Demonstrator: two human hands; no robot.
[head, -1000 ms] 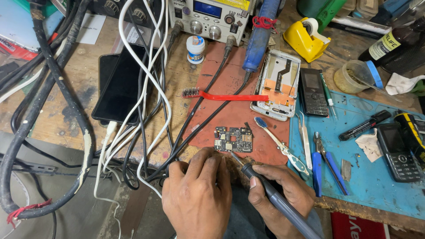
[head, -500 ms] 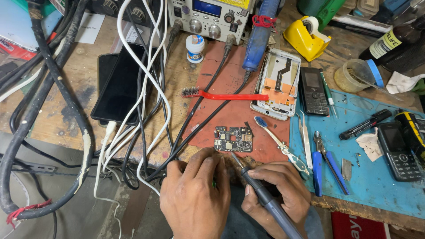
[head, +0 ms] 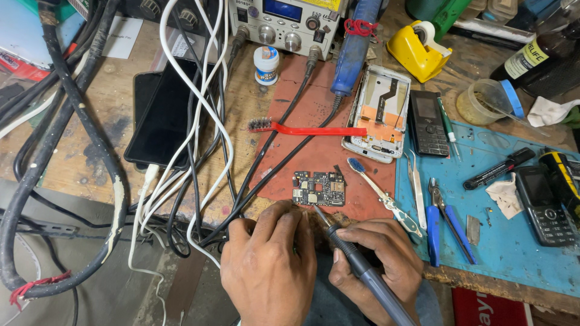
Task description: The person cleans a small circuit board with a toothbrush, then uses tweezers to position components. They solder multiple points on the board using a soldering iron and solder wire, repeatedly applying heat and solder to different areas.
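A small black rectangular circuit board lies on a reddish-brown mat spread over the worn wooden desk. Beyond the board, at the mat's far edge, stands a little white jar with a blue label; further to the board's right a yellow plastic tape dispenser sits, and past it a dark bottle with a yellow-and-white label. Just nearer than the board, the left hand rests on the desk edge, fingers curled together, fingertips touching the board's near side. The right hand pinches a dark-handled soldering iron, its tip meeting the board's lower edge.
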